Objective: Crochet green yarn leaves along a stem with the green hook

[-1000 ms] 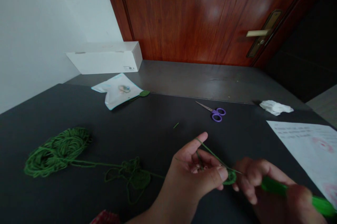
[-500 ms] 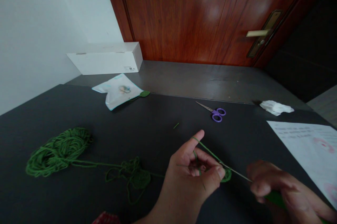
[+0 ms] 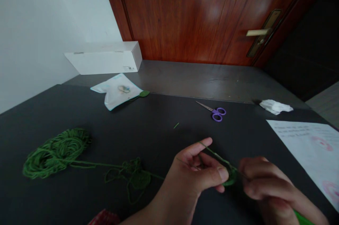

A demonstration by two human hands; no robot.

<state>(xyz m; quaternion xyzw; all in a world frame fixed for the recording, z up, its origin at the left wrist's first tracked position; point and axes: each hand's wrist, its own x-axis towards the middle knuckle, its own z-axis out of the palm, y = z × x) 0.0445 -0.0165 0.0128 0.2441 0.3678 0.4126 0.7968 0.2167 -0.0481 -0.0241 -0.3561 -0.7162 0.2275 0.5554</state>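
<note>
Between thumb and fingers my left hand [image 3: 190, 175] pinches a small green crochet piece [image 3: 231, 178]. A strand of green yarn [image 3: 208, 150] runs from the raised index finger down to that piece. My right hand [image 3: 270, 182], a little blurred, is closed round a crochet hook with a green handle [image 3: 302, 219]. The hook's metal shaft reaches left into the crochet piece, its tip by the yarn. On the left lies a skein of green yarn [image 3: 58, 152], joined by a strand to a loose tangle [image 3: 135, 177] near my left wrist.
Purple-handled scissors [image 3: 217, 114] lie beyond my hands, with a yarn snippet [image 3: 176, 125] nearby. A white pouch [image 3: 120, 92] with a green leaf [image 3: 144, 93] lies before a white box [image 3: 106, 59]. At right are a printed sheet [image 3: 304, 144] and crumpled tissue [image 3: 275, 107].
My right hand has moved left with the hook, closer to my left hand, so less of the shaft shows. My left hand has tilted and shifted slightly right.
</note>
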